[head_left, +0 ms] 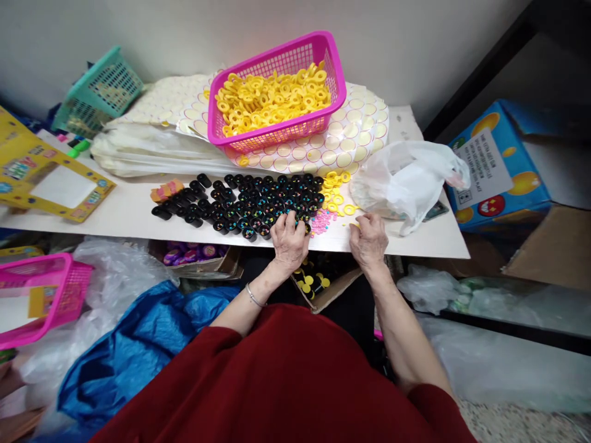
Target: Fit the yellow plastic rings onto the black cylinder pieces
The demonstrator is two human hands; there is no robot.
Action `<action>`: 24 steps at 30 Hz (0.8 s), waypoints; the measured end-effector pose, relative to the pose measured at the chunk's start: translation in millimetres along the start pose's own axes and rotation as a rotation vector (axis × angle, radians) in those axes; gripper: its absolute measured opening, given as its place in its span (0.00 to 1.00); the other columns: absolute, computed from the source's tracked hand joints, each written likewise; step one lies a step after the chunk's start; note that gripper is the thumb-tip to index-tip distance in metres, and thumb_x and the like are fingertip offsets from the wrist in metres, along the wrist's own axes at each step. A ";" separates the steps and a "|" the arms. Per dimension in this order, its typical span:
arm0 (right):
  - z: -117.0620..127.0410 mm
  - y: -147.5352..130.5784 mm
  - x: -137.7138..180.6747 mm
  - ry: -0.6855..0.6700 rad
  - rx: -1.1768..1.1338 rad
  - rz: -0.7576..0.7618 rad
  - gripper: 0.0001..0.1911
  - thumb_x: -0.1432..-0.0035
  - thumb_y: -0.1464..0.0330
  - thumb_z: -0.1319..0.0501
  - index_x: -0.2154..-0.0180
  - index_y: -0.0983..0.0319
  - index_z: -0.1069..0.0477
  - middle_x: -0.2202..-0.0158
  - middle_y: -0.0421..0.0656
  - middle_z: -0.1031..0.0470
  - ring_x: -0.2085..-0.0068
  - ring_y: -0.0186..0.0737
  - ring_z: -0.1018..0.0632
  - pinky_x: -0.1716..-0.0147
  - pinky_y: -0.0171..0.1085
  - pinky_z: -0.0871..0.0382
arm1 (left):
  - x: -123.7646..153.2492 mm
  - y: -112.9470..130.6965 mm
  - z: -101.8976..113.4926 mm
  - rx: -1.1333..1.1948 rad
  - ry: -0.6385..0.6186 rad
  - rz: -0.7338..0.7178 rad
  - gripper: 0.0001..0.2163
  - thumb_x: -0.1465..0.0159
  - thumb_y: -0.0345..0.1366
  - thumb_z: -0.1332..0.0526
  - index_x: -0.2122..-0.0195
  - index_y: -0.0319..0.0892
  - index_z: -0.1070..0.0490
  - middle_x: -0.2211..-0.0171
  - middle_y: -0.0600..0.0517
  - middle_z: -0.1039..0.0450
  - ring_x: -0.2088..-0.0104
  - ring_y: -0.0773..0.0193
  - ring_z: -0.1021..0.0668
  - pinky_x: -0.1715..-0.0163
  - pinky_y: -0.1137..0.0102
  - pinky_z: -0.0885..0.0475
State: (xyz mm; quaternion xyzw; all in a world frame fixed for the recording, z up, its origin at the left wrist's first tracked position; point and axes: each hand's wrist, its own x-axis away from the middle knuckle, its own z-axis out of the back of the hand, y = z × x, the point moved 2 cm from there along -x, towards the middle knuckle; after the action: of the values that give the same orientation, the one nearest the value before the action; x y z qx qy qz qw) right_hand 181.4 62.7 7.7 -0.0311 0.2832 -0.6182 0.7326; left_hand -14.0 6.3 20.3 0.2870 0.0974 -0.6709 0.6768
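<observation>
My left hand (289, 242) is curled down at the front right of a tight group of small black cups (258, 206), its fingers closed around a cup that they mostly hide. Many of the cups hold tiny coloured pieces. Just right of that hand lies a loose pile of small pink pieces (321, 223). My right hand (370, 241) is pinched closed near the table's front edge, with a bit of yellow showing at its fingertips, seemingly a yellow ring piece. Loose yellow ring pieces (337, 200) lie between the cups and a white plastic bag (401, 181).
A pink basket (277, 132) full of yellow ring pieces stands on sheets of round stickers (369, 123) at the back. Left are a yellow printed box (50, 166) and a green basket (104, 86). A blue carton (503, 172) sits right. Below the table is an open box (330, 295).
</observation>
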 end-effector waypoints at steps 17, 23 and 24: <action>0.4 -1.3 -55.8 -0.395 0.191 0.193 0.14 0.43 0.74 0.51 0.59 0.62 0.30 0.55 0.50 0.29 0.61 0.44 0.30 0.70 0.37 0.42 | -15.9 50.8 -56.2 0.732 -0.282 0.017 0.14 0.50 0.29 0.36 0.61 0.41 0.29 0.64 0.50 0.26 0.62 0.61 0.27 0.60 0.66 0.30; -5.3 2.8 -65.0 -0.419 0.208 0.371 0.13 0.44 0.76 0.51 0.63 0.64 0.30 0.60 0.52 0.29 0.61 0.45 0.32 0.68 0.39 0.42 | -16.4 47.3 -60.4 0.711 -0.329 0.055 0.15 0.51 0.30 0.35 0.60 0.41 0.27 0.63 0.49 0.25 0.60 0.60 0.27 0.58 0.65 0.31; -6.7 3.3 -64.1 -0.409 0.204 0.397 0.13 0.44 0.76 0.52 0.63 0.65 0.30 0.60 0.52 0.29 0.60 0.46 0.33 0.67 0.40 0.42 | -16.1 47.1 -60.3 0.704 -0.322 0.046 0.15 0.50 0.31 0.35 0.60 0.41 0.27 0.63 0.49 0.25 0.60 0.60 0.27 0.57 0.64 0.31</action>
State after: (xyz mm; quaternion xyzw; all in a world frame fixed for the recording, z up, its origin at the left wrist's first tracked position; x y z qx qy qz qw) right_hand 176.5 124.7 24.9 -0.0249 0.0668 -0.4690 0.8803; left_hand 45.4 48.2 -8.4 0.3948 -0.2528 -0.6845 0.5584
